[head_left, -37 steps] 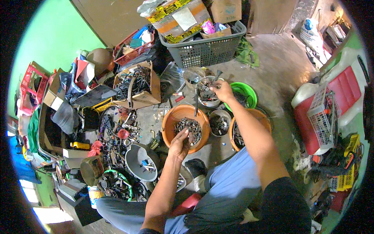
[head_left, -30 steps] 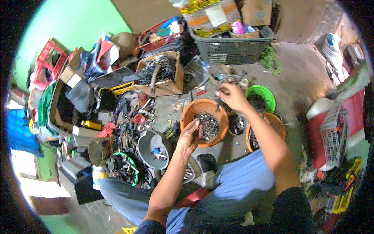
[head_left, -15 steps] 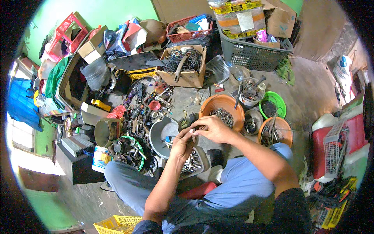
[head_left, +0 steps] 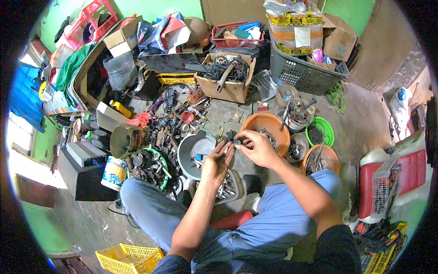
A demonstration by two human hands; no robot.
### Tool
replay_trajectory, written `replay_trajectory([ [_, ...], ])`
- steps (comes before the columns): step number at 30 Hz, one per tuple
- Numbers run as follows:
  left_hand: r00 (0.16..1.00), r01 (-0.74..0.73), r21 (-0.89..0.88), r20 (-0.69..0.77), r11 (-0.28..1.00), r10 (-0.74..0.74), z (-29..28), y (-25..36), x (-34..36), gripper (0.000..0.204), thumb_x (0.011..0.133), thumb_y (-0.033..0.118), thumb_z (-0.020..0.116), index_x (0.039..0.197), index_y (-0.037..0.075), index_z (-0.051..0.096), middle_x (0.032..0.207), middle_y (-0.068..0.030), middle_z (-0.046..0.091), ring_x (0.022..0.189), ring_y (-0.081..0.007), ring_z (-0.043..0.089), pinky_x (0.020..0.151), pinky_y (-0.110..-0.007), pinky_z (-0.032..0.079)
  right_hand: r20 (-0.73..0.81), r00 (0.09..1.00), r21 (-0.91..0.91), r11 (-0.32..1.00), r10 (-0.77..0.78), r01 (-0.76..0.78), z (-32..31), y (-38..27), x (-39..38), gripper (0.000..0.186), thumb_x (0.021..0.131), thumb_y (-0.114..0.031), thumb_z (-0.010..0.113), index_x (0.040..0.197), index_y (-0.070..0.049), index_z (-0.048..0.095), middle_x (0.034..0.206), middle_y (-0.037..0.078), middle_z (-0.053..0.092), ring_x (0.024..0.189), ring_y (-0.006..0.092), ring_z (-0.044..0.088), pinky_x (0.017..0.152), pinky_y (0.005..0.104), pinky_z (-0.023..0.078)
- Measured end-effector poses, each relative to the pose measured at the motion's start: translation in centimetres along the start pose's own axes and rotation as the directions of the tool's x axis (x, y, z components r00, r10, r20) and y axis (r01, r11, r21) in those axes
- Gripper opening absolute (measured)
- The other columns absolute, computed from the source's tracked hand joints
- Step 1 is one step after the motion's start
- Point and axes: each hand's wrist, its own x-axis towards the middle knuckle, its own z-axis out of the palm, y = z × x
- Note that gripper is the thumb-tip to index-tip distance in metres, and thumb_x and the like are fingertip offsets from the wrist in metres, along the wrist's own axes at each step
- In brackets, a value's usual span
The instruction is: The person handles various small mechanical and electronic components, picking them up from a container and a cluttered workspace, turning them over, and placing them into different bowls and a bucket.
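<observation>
Above the grey tray of metal pieces, my left hand [head_left: 215, 165] is palm up with its fingers stretched out. A small pale spot shows on these fingers; I cannot tell what it is. Right beside the fingertips, my right hand [head_left: 258, 148] pinches a small dark round part [head_left: 237, 142] between thumb and fingers. Beneath my hands sits the grey tray [head_left: 237, 192] with many small metal cylinders. A grey basin [head_left: 186, 157] with a blue-and-silver piece stands left of my left hand, and an orange basin [head_left: 284, 132] of small metal parts lies behind my right hand.
A heap of mixed parts [head_left: 157, 132] spreads over the floor at left. A green-rimmed basket [head_left: 165, 180] stands by my left knee. Farther back are a carton of cables [head_left: 223, 91] and a dark crate [head_left: 301, 75]. A yellow basket [head_left: 127, 260] lies at lower left.
My fingertips have drawn slightly apart, and the left fingers have straightened. A dark round part now shows in my right fingertips. The whole view has shifted a little.
</observation>
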Motion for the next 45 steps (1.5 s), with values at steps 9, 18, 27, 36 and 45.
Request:
replay_trajectory([
  [9,0.998,-0.055,0.128,-0.019,0.99,0.058,1.3,-0.1,-0.6,0.043,0.103,0.001,0.043,0.145,-0.006,0.038,0.13,-0.0193,0.056,0.117,-0.0254,0.06,0.104,-0.039,0.052,0.099,0.978,-0.172,0.965,-0.184,0.198,-0.2,-0.2,0.1,0.028,0.085,-0.004,0.07,0.113,-0.003,0.069,0.099,0.013,0.065,0.084,0.0251,0.068,0.073,0.0337,0.057],
  [18,0.997,0.025,0.221,0.066,0.975,-0.041,1.1,-0.3,-0.7,0.048,0.104,0.008,0.045,0.151,0.002,0.034,0.124,-0.013,0.06,0.108,-0.0216,0.063,0.1,-0.038,0.052,0.216,0.954,-0.418,0.863,-0.211,0.285,-0.4,-0.3,-0.9,0.026,0.089,-0.022,0.068,0.109,-0.005,0.067,0.099,0.012,0.062,0.089,0.0343,0.067,0.077,0.0434,0.056],
  [27,0.993,0.07,0.247,0.08,0.966,-0.092,1.8,-0.4,-1.2,0.053,0.105,0.009,0.042,0.155,0.003,0.025,0.129,-0.0156,0.058,0.115,-0.0251,0.062,0.101,-0.041,0.051,0.311,0.888,-0.6,0.654,-0.339,0.46,-0.2,0.6,-1.4,0.026,0.082,-0.022,0.071,0.1,-0.007,0.06,0.098,0.012,0.06,0.088,0.031,0.068,0.076,0.0427,0.056],
  [36,1.0,0.002,0.121,-0.024,0.993,0.001,0.8,-1.3,-0.6,0.02,0.103,0.023,0.054,0.11,0.004,0.052,0.117,-0.0164,0.065,0.102,-0.0253,0.067,0.09,-0.037,0.057,0.138,0.945,-0.382,0.865,-0.296,0.326,-0.7,-0.1,-1.2,0.021,0.084,-0.021,0.069,0.097,-0.006,0.063,0.095,0.013,0.062,0.085,0.0353,0.067,0.074,0.0457,0.056],
  [45,0.981,-0.054,0.131,-0.176,0.99,0.077,-0.2,-2.1,-0.2,0.02,0.097,0.027,0.066,0.101,0.008,0.063,0.087,-0.003,0.067,0.078,-0.0138,0.064,0.072,-0.029,0.056,0.139,0.937,-0.346,0.871,-0.322,0.35,-0.3,-0.6,-1.4,0.015,0.084,-0.013,0.07,0.092,-0.002,0.062,0.089,0.014,0.062,0.081,0.0359,0.066,0.07,0.0433,0.054],
])
